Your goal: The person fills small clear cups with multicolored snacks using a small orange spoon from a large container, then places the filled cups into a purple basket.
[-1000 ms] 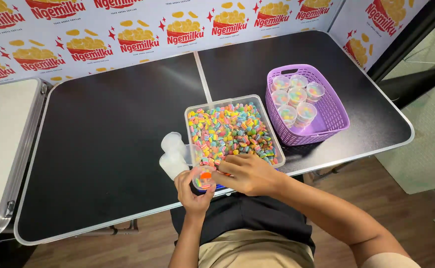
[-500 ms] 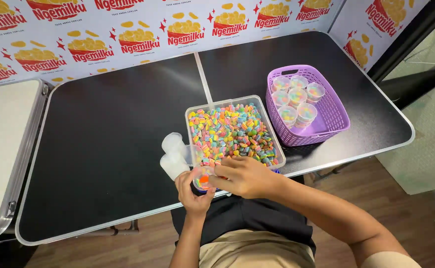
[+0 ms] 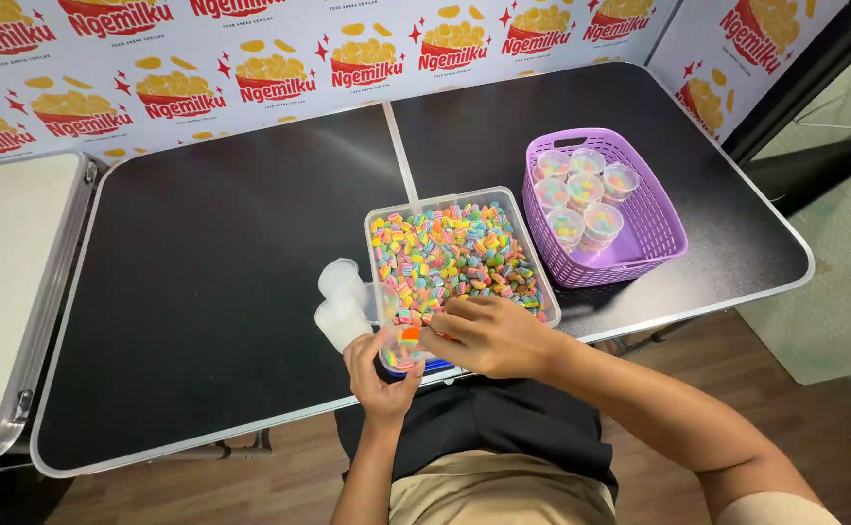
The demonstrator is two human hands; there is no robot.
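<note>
Black folding table [image 3: 202, 292] fills the view, under a printed backdrop. At its near edge the left hand [image 3: 379, 381] wraps a small clear cup [image 3: 402, 348] partly filled with striped pastel candies. The right hand [image 3: 488, 335] hovers beside it with fingers bunched (what they pinch is hidden). One clear candy tray [image 3: 457, 255]; one purple basket [image 3: 651, 224] with six filled cups; empty cups [image 3: 341, 303] stacked alongside.

Rainbow-striped candies [image 3: 456, 255] in a clear tray [image 3: 538, 255] — purple basket [image 3: 654, 228], black table [image 3: 211, 292].
</note>
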